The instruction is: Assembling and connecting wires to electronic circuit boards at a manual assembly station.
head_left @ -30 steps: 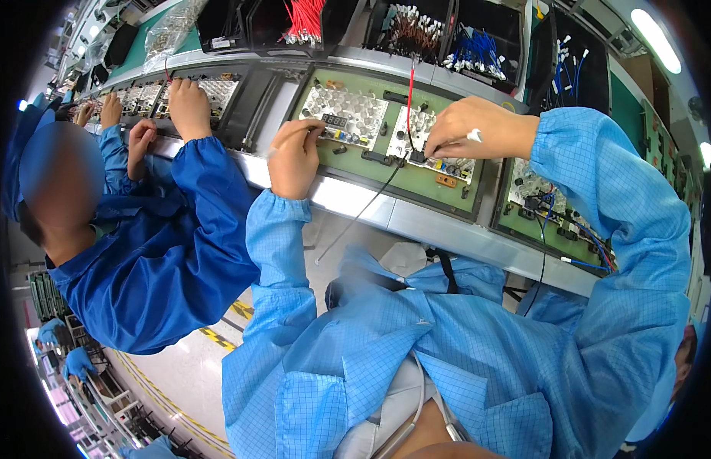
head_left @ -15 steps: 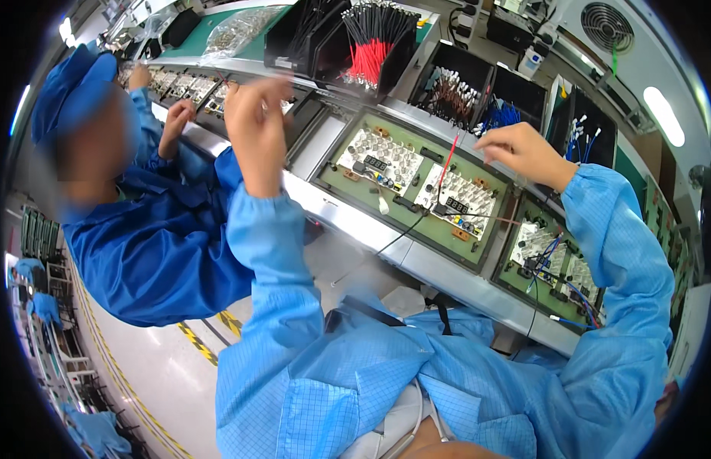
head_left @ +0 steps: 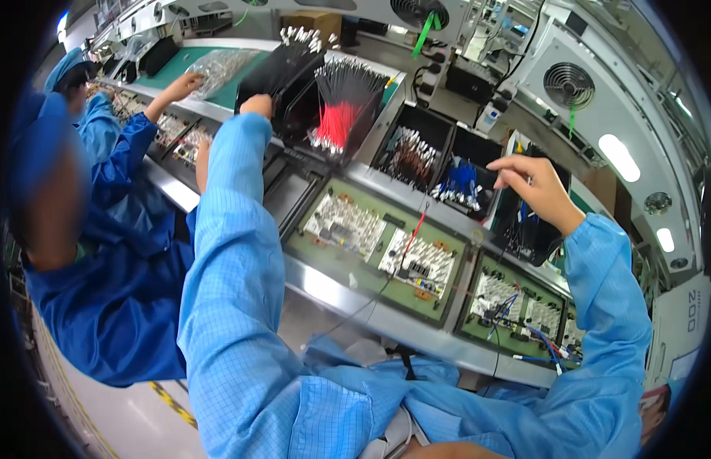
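Observation:
My left hand reaches to the near side of a black bin of black wires; its fingers are mostly hidden. My right hand hovers by a black bin of blue wires, thumb and forefinger apart, with nothing visible between them. Below, a green fixture holds two white circuit boards. Across the right-hand circuit board lies a red-and-black wire, its black part trailing over the bench edge. The left-hand circuit board has no such wire on it.
Red-and-black wires and brown wires stand in bins behind the fixture. A second fixture with wired boards lies at right. A co-worker's blue sleeve is close on my left. A fan housing stands behind.
My left hand has moved forward to the black-wire bin. My right hand stays raised and is now by the blue-wire bin. The view has shifted, and a co-worker's hand reaches toward a clear plastic bag.

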The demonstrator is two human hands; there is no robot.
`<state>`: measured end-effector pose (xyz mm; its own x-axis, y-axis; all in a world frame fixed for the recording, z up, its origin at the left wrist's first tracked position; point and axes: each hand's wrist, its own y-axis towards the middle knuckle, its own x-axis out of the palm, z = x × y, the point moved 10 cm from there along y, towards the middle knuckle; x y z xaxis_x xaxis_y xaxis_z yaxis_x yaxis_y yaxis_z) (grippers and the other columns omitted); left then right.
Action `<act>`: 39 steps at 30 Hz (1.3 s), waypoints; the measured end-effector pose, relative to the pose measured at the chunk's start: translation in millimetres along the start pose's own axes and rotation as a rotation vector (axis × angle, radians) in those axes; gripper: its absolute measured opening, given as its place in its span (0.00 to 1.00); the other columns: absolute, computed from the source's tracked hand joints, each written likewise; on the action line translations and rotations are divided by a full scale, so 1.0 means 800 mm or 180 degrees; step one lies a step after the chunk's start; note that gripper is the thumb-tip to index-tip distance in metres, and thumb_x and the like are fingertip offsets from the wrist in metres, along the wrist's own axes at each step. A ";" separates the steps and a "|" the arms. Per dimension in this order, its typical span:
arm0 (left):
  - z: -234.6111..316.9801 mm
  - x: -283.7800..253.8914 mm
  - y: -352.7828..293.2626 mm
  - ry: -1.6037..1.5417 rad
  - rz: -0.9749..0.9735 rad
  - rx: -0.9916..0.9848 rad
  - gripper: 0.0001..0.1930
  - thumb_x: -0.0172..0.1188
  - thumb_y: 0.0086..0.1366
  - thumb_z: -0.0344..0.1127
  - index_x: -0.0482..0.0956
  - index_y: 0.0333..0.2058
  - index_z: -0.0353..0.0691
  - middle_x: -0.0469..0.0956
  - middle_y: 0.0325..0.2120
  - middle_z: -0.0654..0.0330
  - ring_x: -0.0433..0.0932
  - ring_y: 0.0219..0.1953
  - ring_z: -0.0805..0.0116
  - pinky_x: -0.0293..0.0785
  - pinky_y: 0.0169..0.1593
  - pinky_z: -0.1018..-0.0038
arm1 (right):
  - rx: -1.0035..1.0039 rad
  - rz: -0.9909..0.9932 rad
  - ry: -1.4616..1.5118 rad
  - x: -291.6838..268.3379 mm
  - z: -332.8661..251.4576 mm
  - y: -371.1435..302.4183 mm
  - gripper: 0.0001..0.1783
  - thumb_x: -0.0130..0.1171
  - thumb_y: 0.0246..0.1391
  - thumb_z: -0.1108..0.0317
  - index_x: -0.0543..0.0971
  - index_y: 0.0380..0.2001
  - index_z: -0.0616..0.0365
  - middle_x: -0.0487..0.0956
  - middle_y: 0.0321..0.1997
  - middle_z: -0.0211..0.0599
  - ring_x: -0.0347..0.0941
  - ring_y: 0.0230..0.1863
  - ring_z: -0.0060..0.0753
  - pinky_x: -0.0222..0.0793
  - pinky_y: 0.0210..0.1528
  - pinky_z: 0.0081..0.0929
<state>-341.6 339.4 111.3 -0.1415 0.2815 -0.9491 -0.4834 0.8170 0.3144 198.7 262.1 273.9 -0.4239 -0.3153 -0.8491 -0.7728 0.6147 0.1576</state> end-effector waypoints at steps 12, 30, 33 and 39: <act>-0.012 -0.138 -0.001 0.0526 0.1234 0.0455 0.08 0.52 0.58 0.35 0.79 0.30 0.42 0.80 0.29 0.51 0.80 0.32 0.50 0.75 0.34 0.57 | 0.0036 -0.0004 -0.0027 -0.005 -0.016 0.003 0.12 0.48 0.56 0.72 0.79 0.39 0.62 0.79 0.28 0.33 0.75 0.32 0.22 0.69 0.37 0.21; 0.208 -0.550 -0.338 -0.1406 0.1770 0.2190 0.14 0.54 0.63 0.39 0.80 0.27 0.33 0.76 0.20 0.55 0.75 0.22 0.70 0.70 0.25 0.73 | -0.0705 0.0749 -0.1720 -0.023 -0.190 0.133 0.19 0.52 0.56 0.56 0.75 0.18 0.58 0.75 0.19 0.44 0.70 0.22 0.47 0.65 0.29 0.37; 0.146 -0.530 -0.269 -0.3489 0.1553 0.2304 0.16 0.52 0.66 0.44 0.81 0.32 0.36 0.76 0.23 0.62 0.74 0.25 0.78 0.69 0.24 0.80 | -0.0650 0.0723 -0.1402 -0.020 -0.153 0.135 0.29 0.41 0.61 0.48 0.73 0.14 0.57 0.74 0.17 0.44 0.70 0.22 0.48 0.65 0.32 0.38; 0.202 -0.189 -0.082 -0.1239 -0.0288 0.3294 0.19 0.50 0.66 0.46 0.76 0.26 0.35 0.79 0.22 0.59 0.78 0.21 0.68 0.73 0.22 0.71 | 0.0233 0.0230 -0.1583 -0.077 -0.078 0.095 0.31 0.38 0.64 0.48 0.79 0.19 0.58 0.78 0.21 0.40 0.75 0.24 0.38 0.69 0.32 0.32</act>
<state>-148.7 325.0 237.2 0.2267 0.1901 -0.9552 0.5023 0.8175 0.2818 136.4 283.4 369.9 -0.1851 0.1015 -0.9775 -0.7072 0.6769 0.2042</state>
